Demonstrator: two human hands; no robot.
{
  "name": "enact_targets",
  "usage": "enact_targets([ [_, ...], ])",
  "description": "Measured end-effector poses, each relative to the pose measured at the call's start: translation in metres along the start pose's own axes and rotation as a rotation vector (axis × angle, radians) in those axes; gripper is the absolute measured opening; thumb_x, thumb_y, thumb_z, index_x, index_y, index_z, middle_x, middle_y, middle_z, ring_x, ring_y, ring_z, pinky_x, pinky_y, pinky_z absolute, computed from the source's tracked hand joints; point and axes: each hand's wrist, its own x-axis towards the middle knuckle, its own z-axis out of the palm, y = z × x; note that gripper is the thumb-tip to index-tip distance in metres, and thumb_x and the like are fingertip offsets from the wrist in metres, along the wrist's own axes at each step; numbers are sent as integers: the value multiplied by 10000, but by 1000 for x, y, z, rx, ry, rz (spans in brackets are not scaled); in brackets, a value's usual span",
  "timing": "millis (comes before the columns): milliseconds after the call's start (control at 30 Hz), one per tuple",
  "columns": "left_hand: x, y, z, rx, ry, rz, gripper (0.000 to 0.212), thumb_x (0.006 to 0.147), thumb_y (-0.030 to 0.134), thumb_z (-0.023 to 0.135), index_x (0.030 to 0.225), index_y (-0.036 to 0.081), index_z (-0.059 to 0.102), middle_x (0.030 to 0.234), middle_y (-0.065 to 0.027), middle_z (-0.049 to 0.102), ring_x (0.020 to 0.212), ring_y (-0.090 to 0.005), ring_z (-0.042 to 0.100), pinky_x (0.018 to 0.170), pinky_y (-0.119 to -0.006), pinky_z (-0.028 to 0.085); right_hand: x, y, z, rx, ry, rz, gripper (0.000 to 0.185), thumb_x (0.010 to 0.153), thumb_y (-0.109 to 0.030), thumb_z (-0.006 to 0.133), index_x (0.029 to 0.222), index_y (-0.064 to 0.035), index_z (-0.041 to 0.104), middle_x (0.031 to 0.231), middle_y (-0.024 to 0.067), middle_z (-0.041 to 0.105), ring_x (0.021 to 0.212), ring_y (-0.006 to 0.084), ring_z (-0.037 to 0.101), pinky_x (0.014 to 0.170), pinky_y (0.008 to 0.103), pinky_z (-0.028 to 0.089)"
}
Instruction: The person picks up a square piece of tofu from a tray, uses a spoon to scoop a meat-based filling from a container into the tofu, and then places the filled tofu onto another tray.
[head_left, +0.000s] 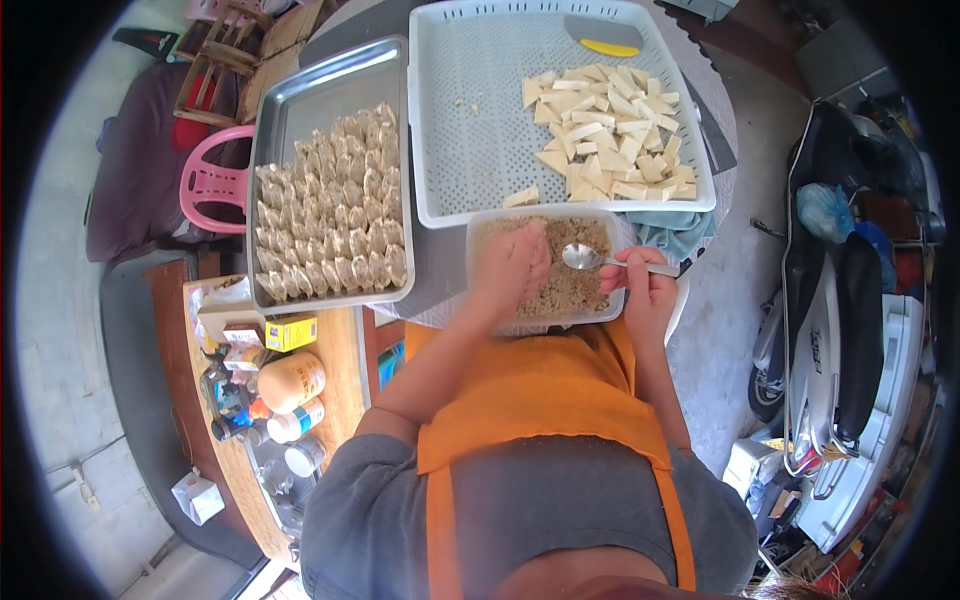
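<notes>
My right hand (643, 281) grips a metal spoon (585, 256) by its handle, the bowl over a clear plastic container (616, 300). Crumbly brown filling (559, 289) lies in that container. Over its left side, my left hand (511, 262) is curled and slightly blurred; whether anything is in its fingers is hidden. Behind stands a pale perforated plastic basket (480, 150) with a heap of cream-coloured cut pieces (615, 135), many triangular, that look like tofu. To the left, a metal tray (322, 86) carries rows of filled pieces (330, 217) standing close together.
A scraper with a yellow edge (609, 48) lies in the basket's far right corner. A teal cloth (671, 232) is beside the container. Left of me, a wooden table (341, 375) bears jars and boxes. A pink chair (214, 180) stands beyond; a scooter (825, 337) is at right.
</notes>
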Motion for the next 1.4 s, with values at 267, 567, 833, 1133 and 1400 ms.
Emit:
enact_targets([
  [267,-3,0,6,251,32,154,433,975,289,419,597,84,464,470,-12,434,376,-107,395,350,-253,297,4,7,15,-507,-84,-242,111,909,-79,531,857,-5,597,680,89,628,553,147,614,495,267,475],
  [567,-5,9,14,365,-1,76,200,920,127,462,1104,87,531,850,17,550,629,-49,475,488,-183,374,3,19,16,-674,-13,-329,35,827,-53,590,837,-23,605,732,166,615,645,340,607,580,389,484],
  [833,5,-8,1,325,-144,167,263,983,221,429,874,39,585,622,9,480,478,-64,416,435,-205,324,2,25,8,-690,66,-302,26,825,-55,602,827,-29,606,651,145,584,560,316,582,523,365,463],
  [1133,-3,-6,9,518,-107,339,453,986,353,429,637,72,491,512,-15,469,413,-91,413,391,-231,318,3,20,12,-744,14,-369,38,838,-61,589,831,-28,605,657,156,580,569,322,583,525,372,460],
  [1400,2,-9,-1,135,-222,158,465,1008,369,332,770,29,543,588,-53,536,427,-111,427,368,-232,335,1,21,13,-713,3,-337,65,845,-71,589,836,-11,613,669,169,591,570,337,580,517,372,456],
])
